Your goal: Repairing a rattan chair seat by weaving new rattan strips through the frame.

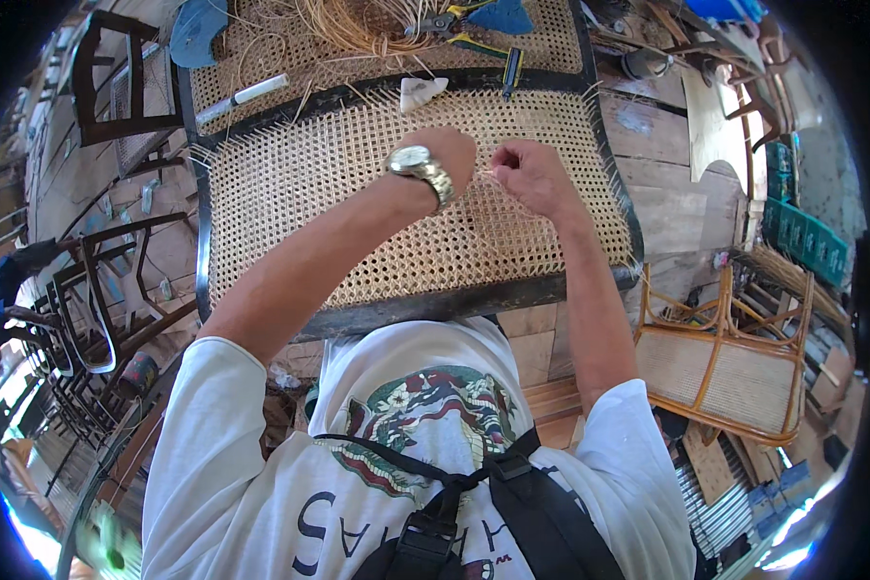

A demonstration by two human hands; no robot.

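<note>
A woven cane panel (319, 208) in a black frame lies before me, with loose strand ends sticking out along its edges. Over its middle, my right hand (536, 177) is closed in a pinch on a thin cane strand (485, 173). Just left of it is my left hand (451, 150), curled with its knuckles up and a metal watch (418, 164) on the wrist. Its fingertips are hidden, so what they hold cannot be made out. The strand shows in the small gap between both hands.
Beyond my hands lie a whitish lump (420, 93), a yellow-and-black hand tool (512, 73), pliers (433, 24), a white tube (259, 89) and a coil of cane (358, 24). A rattan chair (715, 372) stands at right; dark chair frames (92, 290) crowd the left.
</note>
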